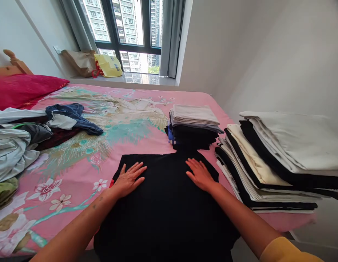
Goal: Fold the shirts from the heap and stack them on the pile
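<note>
A black garment (166,203) lies spread flat on the pink flowered bedsheet (84,171) right in front of me. My left hand (129,179) rests palm down on its left part, fingers stretched out and apart. Palm down as well, my right hand (199,174) presses on the garment's upper right part with fingers extended. Neither hand holds anything. The garment's near edge hangs over the bed's front edge.
A folded stack of clothes (193,125) sits just beyond the garment. Larger folded stacks (278,160) fill the bed's right edge. A heap of unfolded clothes (29,134) lies at the left, a red pillow (21,89) behind it. Bags (103,64) stand on the windowsill.
</note>
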Demonstrator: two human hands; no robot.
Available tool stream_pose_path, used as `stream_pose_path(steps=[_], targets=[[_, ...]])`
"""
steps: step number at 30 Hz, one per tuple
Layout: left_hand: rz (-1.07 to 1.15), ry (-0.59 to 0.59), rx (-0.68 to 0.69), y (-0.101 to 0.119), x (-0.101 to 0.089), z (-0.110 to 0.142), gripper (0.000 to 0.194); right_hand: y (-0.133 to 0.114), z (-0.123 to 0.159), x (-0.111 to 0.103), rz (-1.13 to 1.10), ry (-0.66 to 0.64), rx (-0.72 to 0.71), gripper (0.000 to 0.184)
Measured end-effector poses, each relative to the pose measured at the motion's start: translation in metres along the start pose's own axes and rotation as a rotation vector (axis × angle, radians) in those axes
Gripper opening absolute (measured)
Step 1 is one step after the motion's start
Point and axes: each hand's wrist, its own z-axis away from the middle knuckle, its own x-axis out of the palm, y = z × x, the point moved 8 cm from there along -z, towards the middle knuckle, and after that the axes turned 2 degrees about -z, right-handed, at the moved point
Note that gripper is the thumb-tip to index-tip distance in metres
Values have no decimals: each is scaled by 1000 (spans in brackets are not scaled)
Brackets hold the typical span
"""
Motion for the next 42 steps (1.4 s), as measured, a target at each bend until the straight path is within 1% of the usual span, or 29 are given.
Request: stream_pose_path(steps=[2,3,4,5,6,8,9,10,11,12,15,17,19,20,22,24,25,26,28,29,30,31,32,35,36,37,39,41,42], targets=[[-40,-59,-224,-25,6,-1,58,38,-5,-3,67,-19,262,54],[-54,-67,-341,-37,5,-4,60,48,-5,-7,96,-10,375,55],[-73,-65,-428,-45,3,-7,61,50,-5,-11,121,14,432,56],[-98,-50,-466,-46,-1,-11,59,43,-5,-14,135,46,417,56],[-127,-29,-440,-39,-4,-17,58,28,-5,-14,137,72,335,55],[-162,4,-250,-13,-5,-28,54,-8,-3,-7,101,61,75,54],[-156,-1,-145,0,-1,-30,54,-19,-1,0,76,31,-22,55],[-138,-22,-75,9,4,-32,55,-23,1,6,58,4,-58,56],[-115,-50,-59,11,10,-33,57,-18,0,11,51,-8,-34,57],[-97,-74,-92,6,15,-34,59,-7,-3,14,55,-3,34,60],[-76,-101,-253,-23,26,-43,64,34,-17,17,75,34,247,62],[-73,-108,-298,-38,28,-51,65,48,-28,17,76,40,294,62],[-80,-105,-312,-45,26,-58,65,51,-34,15,69,58,294,60],[-87,-102,-314,-44,23,-60,65,49,-36,12,65,69,290,60],[-110,-88,-329,-35,15,-60,63,42,-33,5,55,92,310,60],[-141,-31,-343,-14,3,-54,60,29,-24,-2,42,118,354,61],[-152,11,-314,1,-3,-48,59,19,-17,-5,32,128,342,62],[-155,47,-249,19,-7,-41,58,5,-10,-6,20,128,290,63],[-136,57,-48,53,-5,-20,57,-27,8,-1,-3,77,71,61],[-123,30,37,64,0,-8,57,-39,19,5,-6,37,-38,59],[-114,-3,70,65,6,5,58,-43,30,10,-1,4,-97,59],[-112,-28,42,57,10,17,59,-38,39,13,13,-10,-93,59],[-117,-40,-36,40,13,27,61,-26,45,15,33,-3,-35,60],[-143,-22,-340,-21,10,50,64,20,57,10,85,69,201,62],[-145,-16,-404,-36,8,54,65,30,58,8,89,88,231,61],[-140,-10,-445,-45,6,58,65,35,60,5,85,106,237,60],[-114,18,-482,-49,1,67,64,36,68,0,50,159,225,56],[-63,77,-488,-38,-4,84,61,31,88,-6,-18,242,216,53],[-24,120,-479,-28,-7,98,58,28,104,-9,-62,292,215,52]])
